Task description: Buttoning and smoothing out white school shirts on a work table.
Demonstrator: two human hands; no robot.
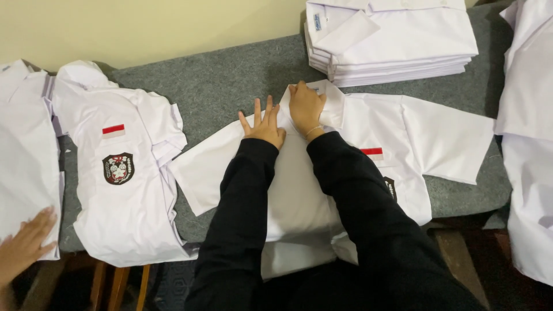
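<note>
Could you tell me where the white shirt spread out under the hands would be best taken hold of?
Probably at the collar, from the far edge: the white shirt lies flat, front up, and the right hand already pinches there while the left hand presses the shoulder flat.

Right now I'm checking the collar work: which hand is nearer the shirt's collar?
The right hand: its fingers grip the collar of the white shirt. The left hand lies flat beside it, lower on the shirt.
</note>
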